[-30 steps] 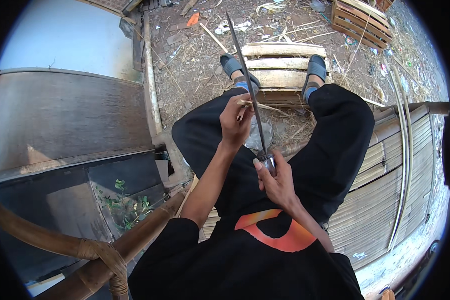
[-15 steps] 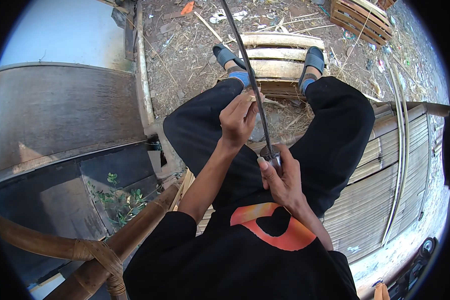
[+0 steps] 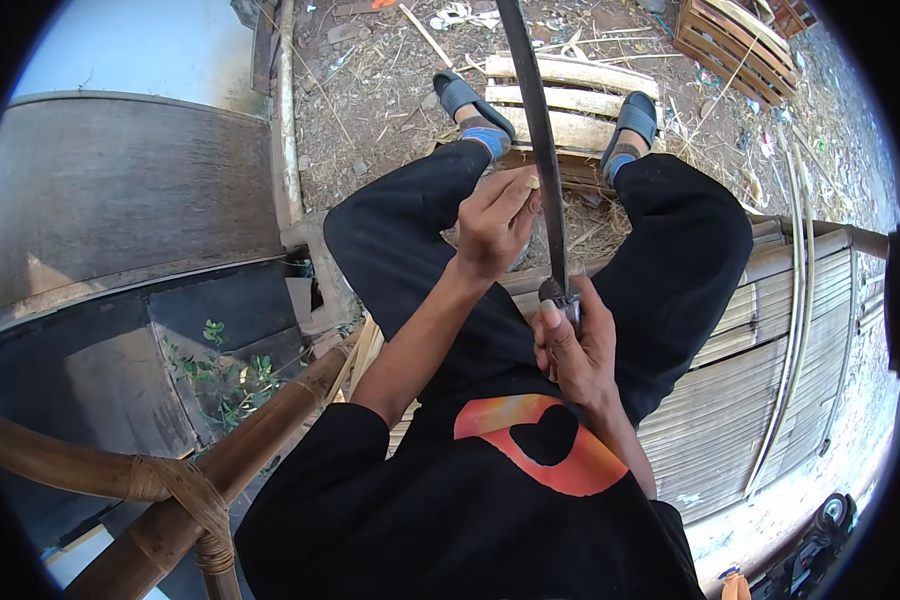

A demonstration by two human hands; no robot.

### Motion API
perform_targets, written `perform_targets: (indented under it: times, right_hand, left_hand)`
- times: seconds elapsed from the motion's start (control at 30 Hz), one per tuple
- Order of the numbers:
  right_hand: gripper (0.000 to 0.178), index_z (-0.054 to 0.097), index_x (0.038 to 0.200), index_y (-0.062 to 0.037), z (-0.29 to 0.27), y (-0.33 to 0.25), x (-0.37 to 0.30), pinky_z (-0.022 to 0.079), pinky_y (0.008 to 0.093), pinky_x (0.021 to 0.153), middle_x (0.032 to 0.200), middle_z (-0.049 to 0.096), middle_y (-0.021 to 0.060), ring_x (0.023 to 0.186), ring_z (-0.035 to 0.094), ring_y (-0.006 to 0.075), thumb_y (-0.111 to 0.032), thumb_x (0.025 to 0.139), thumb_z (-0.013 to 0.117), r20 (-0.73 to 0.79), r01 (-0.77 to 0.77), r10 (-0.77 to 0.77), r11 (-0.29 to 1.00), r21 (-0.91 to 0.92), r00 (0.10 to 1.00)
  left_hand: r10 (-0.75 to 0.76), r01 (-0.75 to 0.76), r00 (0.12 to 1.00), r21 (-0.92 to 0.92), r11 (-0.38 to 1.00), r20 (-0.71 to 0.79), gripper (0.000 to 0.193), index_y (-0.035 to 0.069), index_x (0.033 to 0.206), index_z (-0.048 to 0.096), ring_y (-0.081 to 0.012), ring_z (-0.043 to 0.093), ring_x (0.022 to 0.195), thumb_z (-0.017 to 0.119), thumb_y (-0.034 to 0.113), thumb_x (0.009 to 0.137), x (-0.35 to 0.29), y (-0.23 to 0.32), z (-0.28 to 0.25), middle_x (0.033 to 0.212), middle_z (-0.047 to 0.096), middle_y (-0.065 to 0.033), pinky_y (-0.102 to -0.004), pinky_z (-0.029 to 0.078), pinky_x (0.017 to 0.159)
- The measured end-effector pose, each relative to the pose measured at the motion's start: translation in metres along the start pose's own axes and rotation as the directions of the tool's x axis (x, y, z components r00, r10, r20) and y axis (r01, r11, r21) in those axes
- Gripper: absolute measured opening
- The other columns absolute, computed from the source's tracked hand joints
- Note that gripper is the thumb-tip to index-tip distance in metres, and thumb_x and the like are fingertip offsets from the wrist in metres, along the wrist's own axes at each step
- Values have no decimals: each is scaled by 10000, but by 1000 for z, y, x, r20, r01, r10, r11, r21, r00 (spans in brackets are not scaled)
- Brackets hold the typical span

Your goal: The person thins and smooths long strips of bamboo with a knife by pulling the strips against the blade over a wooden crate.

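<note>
The right hand (image 3: 578, 345) is gripping the handle (image 3: 568, 303) of a long dark blade (image 3: 543, 130), with its thumb pointing up along the handle. The blade is rising from this hand, leaning slightly to the left, and its far end is going out of the upper edge of the view. Which of its two edges is the sharp one, I cannot tell. The left hand (image 3: 493, 222) is sitting higher and to the left, apart from the right hand, and is pinching a small pale piece (image 3: 533, 183) just beside the blade. Whether the piece is touching the blade, I cannot tell.

Below both hands, the black trousers (image 3: 400, 240) are spreading wide, so an open gap is lying between the knees, and the hands are having room there. Beyond the hands, two sandals (image 3: 458, 95) are resting on a slatted crate (image 3: 585, 107), whose near edge is bordering this gap. To the right of the right hand, a bamboo platform (image 3: 710, 440) is extending, with long strips (image 3: 799, 250) lying over it. To the lower left of the left hand, a thick bamboo pole (image 3: 250, 445) is slanting beside the elbow.
</note>
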State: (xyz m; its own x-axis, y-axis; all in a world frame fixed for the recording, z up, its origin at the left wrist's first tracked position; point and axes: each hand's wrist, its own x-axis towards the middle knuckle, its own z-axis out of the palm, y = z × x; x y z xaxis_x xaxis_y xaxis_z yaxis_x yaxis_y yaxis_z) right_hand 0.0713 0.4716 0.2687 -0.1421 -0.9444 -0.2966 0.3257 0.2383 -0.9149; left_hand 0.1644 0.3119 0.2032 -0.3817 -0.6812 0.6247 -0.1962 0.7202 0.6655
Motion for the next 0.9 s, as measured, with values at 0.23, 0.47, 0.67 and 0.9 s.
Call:
perform_targets:
  times: [0.23,0.47,0.67,0.9]
  right_hand:
    - [412,527,1116,41,-1,2,1,387,231,443,583,533,3,465,508,63,-333,976,627,-18,14,-14,999,-40,1000]
    - [402,526,1094,53,-3,-9,-6,325,247,446,545,494,-3,477,435,54,-315,974,633,-52,28,-40,975,-221,998]
    - [392,523,1140,38,-7,-21,-18,307,265,466,543,485,28,490,392,62,-297,973,637,-73,-10,-11,960,-281,997]
    - [372,519,1149,29,-6,-30,-22,321,277,476,556,498,48,492,399,74,-277,974,635,-57,-54,37,943,-329,998]
  left_hand:
    - [-7,7,1000,-10,1000,3,154,-98,997,661,-202,717,843,671,-118,845,-3,-2,4,980,703,-173,-294,615,719]
    - [45,-46,998,6,999,47,182,-76,1004,670,-228,722,853,694,-106,827,1,3,0,1008,703,-162,-305,610,753]
    - [-48,75,956,-85,994,288,208,-32,1011,691,-269,691,997,688,-42,803,21,16,-34,1033,702,-158,-337,559,837]
    - [537,-490,831,263,831,-148,228,-27,1112,674,-248,662,978,575,87,941,168,50,-133,1069,692,-138,-347,511,873]
